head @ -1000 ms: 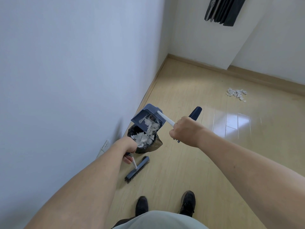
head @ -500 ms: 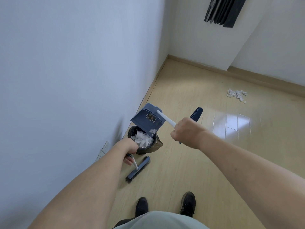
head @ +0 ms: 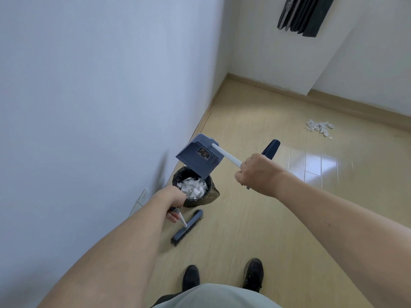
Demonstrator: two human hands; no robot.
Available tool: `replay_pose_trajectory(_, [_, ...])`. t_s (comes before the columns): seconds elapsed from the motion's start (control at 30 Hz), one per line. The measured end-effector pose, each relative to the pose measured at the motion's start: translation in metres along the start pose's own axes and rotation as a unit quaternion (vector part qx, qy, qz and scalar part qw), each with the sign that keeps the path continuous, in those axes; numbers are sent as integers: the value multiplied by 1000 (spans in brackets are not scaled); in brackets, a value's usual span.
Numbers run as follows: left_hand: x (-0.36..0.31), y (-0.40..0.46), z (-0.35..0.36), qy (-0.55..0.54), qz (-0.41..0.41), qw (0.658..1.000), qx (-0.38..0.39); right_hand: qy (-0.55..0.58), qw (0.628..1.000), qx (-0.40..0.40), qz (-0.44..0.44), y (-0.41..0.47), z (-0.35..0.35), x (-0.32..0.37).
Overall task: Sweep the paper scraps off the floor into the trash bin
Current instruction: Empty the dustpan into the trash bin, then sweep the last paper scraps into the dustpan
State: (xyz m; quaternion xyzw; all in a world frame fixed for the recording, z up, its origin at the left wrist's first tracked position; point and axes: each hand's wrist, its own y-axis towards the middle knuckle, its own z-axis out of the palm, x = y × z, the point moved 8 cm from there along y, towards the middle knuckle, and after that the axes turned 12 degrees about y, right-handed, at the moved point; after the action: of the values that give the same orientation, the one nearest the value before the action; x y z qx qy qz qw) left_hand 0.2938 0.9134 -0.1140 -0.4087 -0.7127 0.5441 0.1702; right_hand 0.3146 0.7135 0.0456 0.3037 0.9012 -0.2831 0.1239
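Observation:
A blue dustpan (head: 198, 156) is tipped upside down over the black-lined trash bin (head: 213, 194), which stands against the left wall. White paper scraps (head: 193, 187) fill the bin. My right hand (head: 255, 172) grips the dustpan's white handle. My left hand (head: 175, 198) grips the white handle of a blue broom, whose head (head: 186, 227) rests on the floor just in front of the bin. A second pile of paper scraps (head: 320, 128) lies on the wood floor at the far right.
A white wall runs along the left with a socket (head: 141, 198) low beside the bin. My two dark shoes (head: 222, 275) stand on the light wood floor. A dark folded object (head: 304, 14) hangs on the far wall. Baseboards edge the far corner.
The dustpan has tipped further over and emptied; the scraps that were sliding out of it now lie in the bin. Both hands have kept their places.

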Motion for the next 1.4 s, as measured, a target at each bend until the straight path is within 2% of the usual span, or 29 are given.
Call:
replay_pose_trajectory(0.3, [1, -1, 9, 20, -19, 999, 38, 16, 999, -8, 51, 4, 2, -9])
replay_pose_trajectory(0.43, [3, -5, 13, 65, -21, 996, 50, 98, 987, -46, 121, -7, 5, -40])
replay_pose_trajectory(0.5, [4, -8, 17, 90, -26, 994, 64, 171, 966, -81, 177, -15, 10, -51])
replay_pose_trajectory(0.6, [2, -21, 24, 163, -54, 981, 87, 298, 905, -130, 276, -24, 23, -64])
replay_pose_trajectory(0.7, [-14, -27, 31, 230, -50, 966, 105, 403, 812, -174, 384, -33, 42, -75])
replay_pose_trajectory(0.8, [-44, -30, 33, 246, -24, 965, 88, 471, 726, -185, 466, -50, 68, -90])
replay_pose_trajectory(0.97, [-93, -33, 30, 246, 12, 967, 60, 501, 655, -176, 537, -81, 106, -127])
replay_pose_trajectory(1.2, [-159, -13, 27, 141, 17, 989, 41, 564, 505, -179, 629, -121, 173, -182])
replay_pose_trajectory(1.3, [-192, -9, 20, 97, 28, 995, 8, 589, 433, -187, 657, -124, 199, -206])
replay_pose_trajectory(1.4, [-217, -6, 5, 67, 42, 996, -32, 620, 375, -212, 656, -111, 215, -227])
